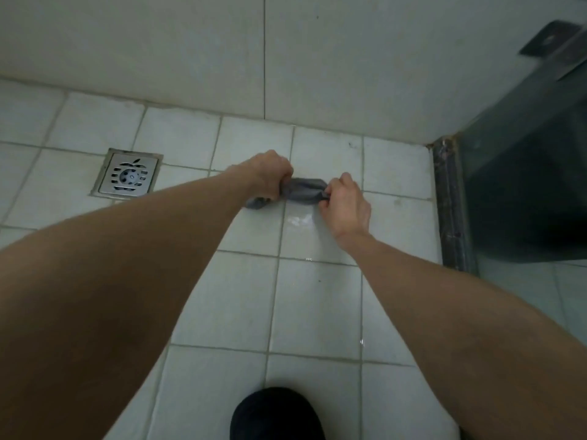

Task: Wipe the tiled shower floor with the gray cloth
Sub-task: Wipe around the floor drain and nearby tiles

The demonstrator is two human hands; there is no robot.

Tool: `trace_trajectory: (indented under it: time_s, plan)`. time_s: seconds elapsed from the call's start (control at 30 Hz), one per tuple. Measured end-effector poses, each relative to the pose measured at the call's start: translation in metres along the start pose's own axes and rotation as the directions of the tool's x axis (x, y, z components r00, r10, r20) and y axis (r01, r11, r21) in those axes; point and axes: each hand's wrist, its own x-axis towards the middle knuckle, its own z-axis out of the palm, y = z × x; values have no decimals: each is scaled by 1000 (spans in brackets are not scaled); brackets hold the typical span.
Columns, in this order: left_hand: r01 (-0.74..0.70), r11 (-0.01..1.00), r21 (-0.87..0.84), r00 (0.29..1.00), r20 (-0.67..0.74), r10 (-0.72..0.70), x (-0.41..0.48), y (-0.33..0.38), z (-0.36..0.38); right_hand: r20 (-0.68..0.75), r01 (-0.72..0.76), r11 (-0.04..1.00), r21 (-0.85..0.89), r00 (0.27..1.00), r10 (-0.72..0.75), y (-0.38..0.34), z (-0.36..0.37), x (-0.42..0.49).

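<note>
2 hands grip the gray cloth [304,192], bunched into a short roll above the tiled shower floor [317,300] near its far edge by the wall. My left hand [270,174] has its fingers clamped on one end, my right hand [344,206] pinches the other. A metal drain [127,176] sits toward the floor's far left; a wet patch [298,221] lies just below the cloth.

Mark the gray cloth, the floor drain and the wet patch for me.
gray cloth [305,189], head view, on the twisted middle between the hands.
floor drain [128,175], head view, on its metal grate.
wet patch [298,221], head view, on the shiny puddle.
</note>
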Motion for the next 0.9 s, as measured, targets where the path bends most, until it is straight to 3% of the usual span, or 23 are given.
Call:
trace_trajectory:
  time_s: [0.1,0.27,0.43,0.63,0.9]
  plan:
    - [-16,998,-59,992,-125,8,38,23,-23,-29,-98,995,-16,995,97,28,-18,46]
    - [-94,995,-23,977,-192,88,90,68,-28,-23,-242,969,41,970,243,83,-43,106]
    - [-83,996,24,994,-64,85,120,108,-20,36,-238,970,-53,970,240,127,-47,114]
    - [-93,995,32,991,-89,96,96,112,-14,-32,-327,942,-72,945,325,118,-46,81]
    - [-176,978,-109,981,65,184,25,115,20,185,-444,870,-216,856,483,94,-44,-19]
